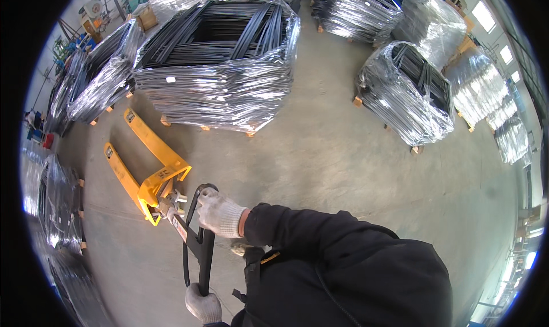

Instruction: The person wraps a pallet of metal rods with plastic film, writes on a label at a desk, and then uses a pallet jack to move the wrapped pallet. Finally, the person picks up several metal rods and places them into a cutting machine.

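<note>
We have both gloved hands wrapped on the black loop handle [197, 235] at lower centre, right hand [220, 213] above, left hand [203, 305] below, fingers closed round it, the yellow pallet jack [143, 161] stretching toward the upper left.

Glossy plastic wrap [229, 92], knit-cloth gloves [220, 213]
</note>
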A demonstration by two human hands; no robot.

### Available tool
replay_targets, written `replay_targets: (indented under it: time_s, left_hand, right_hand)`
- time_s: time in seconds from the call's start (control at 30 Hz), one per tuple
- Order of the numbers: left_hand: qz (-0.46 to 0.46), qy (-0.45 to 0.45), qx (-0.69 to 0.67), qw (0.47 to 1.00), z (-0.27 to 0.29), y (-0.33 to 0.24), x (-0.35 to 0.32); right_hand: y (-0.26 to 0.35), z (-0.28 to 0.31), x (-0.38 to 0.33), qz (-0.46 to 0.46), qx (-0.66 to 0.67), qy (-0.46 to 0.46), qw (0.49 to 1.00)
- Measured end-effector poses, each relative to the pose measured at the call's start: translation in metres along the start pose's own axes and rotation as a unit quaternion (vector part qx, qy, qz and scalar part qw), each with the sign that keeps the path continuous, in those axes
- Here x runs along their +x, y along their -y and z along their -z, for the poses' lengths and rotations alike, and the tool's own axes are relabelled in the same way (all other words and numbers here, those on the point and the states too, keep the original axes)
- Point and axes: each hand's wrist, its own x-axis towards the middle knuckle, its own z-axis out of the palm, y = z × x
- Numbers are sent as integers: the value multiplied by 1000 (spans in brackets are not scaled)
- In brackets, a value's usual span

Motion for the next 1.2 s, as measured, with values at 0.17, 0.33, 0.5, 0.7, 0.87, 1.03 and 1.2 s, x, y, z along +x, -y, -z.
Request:
replay_targets:
  time_s: [0.17, 0.33, 0.5, 0.7, 0.87, 1.03, 1.2]
  left_hand:
    - [21, 68, -16, 997, -77, -67, -123]
    - [9, 53, 1, 999, -107, -150, -229]
    - [25, 57, -8, 998, -114, -225, -328]
    - [3, 2, -25, 1000, -142, -334, -466]
    - [61, 70, -24, 995, -135, -426, -591]
    - [58, 29, -10, 998, -148, -520, -671]
    - [78, -3, 10, 997, -200, -632, -776]
  right_hand:
    - [-29, 10, -156, -14, 47, 10, 999]
    - [-47, 54, -280, 16, -7, 9, 1000]
    - [-61, 103, -384, 15, -7, 3, 1000]
    - [-90, 164, -542, -3, 85, -7, 996]
    - [-96, 241, -672, -12, 97, 120, 988]
    - [-135, 293, -774, 28, 89, 44, 995]
    - [-192, 324, -907, 44, 79, 40, 995]
